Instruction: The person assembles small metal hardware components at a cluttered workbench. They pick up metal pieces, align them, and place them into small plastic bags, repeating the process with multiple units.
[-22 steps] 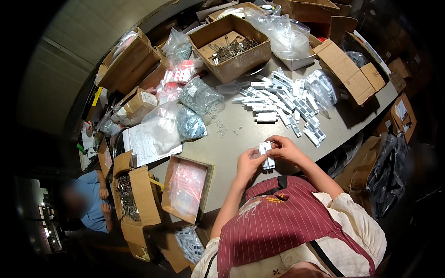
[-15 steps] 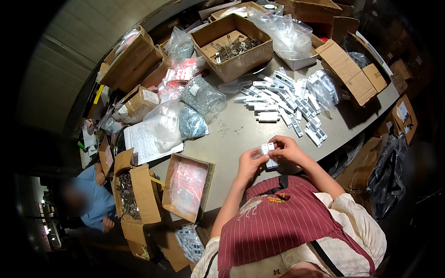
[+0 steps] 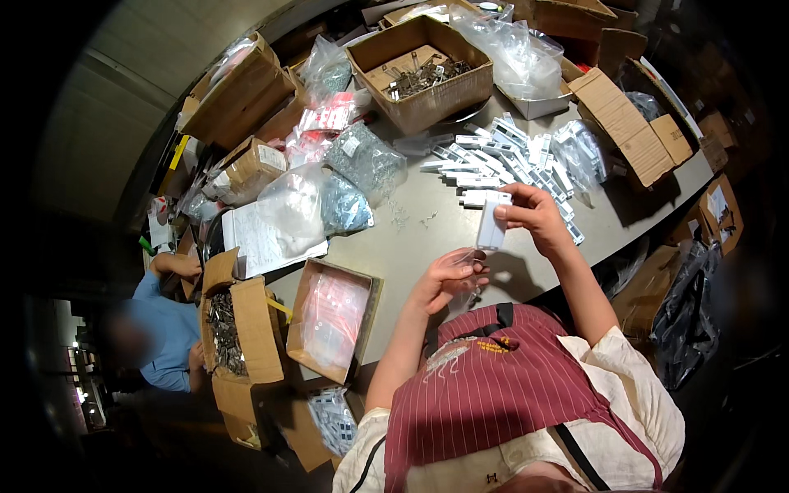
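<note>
My right hand is closed on a white rectangular plastic piece, holding it upright above the table. Lower and to the left, my left hand pinches a clear plastic bag that hangs beside the apron. The bag's contents are too small to make out. Just beyond my right hand lies a heap of similar white and grey plastic pieces on the table.
An open carton of metal parts stands at the back. Small screws lie loose near bulging plastic bags. At left are a box of printed bags and a carton of dark metal parts, with a person in blue beyond.
My right hand has moved up and away from my left, lifting the white piece. The left stays low with the clear bag. The person in blue has shifted their arms.
</note>
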`<action>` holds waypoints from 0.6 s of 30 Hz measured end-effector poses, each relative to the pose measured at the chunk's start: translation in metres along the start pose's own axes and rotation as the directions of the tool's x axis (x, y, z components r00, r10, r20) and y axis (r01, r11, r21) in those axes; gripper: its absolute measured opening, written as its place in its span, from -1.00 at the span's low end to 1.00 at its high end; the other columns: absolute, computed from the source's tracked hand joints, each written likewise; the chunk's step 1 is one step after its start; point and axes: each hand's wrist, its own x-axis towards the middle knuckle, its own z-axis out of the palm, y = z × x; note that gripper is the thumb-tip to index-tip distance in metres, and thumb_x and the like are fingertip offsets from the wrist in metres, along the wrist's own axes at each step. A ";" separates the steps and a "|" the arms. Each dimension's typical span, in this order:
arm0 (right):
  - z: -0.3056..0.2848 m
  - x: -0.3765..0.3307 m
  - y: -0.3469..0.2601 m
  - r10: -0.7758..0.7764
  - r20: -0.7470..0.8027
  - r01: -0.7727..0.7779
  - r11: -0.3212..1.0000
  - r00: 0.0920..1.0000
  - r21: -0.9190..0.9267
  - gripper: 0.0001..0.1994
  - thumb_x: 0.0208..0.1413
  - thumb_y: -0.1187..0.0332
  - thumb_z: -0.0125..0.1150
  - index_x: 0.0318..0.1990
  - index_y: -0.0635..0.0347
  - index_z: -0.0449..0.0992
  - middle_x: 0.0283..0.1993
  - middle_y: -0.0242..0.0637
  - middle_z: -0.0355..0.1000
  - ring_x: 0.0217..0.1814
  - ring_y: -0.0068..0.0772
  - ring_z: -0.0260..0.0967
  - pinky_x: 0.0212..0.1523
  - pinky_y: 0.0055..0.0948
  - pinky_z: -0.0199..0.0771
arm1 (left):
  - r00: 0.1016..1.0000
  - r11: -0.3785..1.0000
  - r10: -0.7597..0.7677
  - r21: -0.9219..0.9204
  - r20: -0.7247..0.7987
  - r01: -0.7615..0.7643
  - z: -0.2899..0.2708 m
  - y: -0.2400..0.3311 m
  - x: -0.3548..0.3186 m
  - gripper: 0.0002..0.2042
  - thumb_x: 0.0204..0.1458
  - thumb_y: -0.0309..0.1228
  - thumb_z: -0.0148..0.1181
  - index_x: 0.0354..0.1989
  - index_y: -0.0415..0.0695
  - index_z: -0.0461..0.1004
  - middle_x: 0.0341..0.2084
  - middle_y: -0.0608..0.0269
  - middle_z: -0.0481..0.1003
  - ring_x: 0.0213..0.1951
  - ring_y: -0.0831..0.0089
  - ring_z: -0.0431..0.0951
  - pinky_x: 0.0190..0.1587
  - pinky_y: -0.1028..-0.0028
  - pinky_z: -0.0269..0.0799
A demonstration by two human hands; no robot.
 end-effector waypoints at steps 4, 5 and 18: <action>0.028 0.007 -0.004 -0.074 0.033 0.073 0.996 0.997 0.042 -0.65 0.11 0.38 0.44 0.03 0.26 0.56 -0.20 -0.41 0.55 -0.19 -0.61 0.51 -0.14 -0.55 0.55 | 0.988 0.996 0.006 -0.093 0.157 0.009 0.008 -0.003 0.003 -0.62 0.08 -0.55 0.28 0.09 -0.30 0.43 -0.16 0.12 0.52 0.08 0.14 0.55 0.24 0.07 0.48; 0.032 0.010 0.000 -0.083 0.058 0.081 0.996 0.995 0.029 -0.65 0.11 0.38 0.44 0.03 0.26 0.55 -0.20 -0.42 0.55 -0.19 -0.61 0.51 -0.13 -0.55 0.55 | 0.986 0.995 -0.016 -0.099 0.164 0.032 0.005 -0.005 0.006 -0.63 0.08 -0.56 0.28 0.09 -0.30 0.42 -0.16 0.12 0.53 0.09 0.13 0.55 0.25 0.05 0.47; 0.041 0.034 0.040 0.077 0.165 -0.066 0.995 0.983 -0.074 -0.71 0.11 0.41 0.42 -0.03 0.28 0.57 -0.28 -0.46 0.52 -0.26 -0.66 0.45 -0.20 -0.59 0.48 | 0.970 0.944 0.025 -0.325 0.243 0.057 -0.013 -0.011 0.012 -0.69 0.15 -0.45 0.17 0.06 -0.21 0.39 -0.20 0.19 0.49 0.11 0.13 0.47 0.29 -0.04 0.31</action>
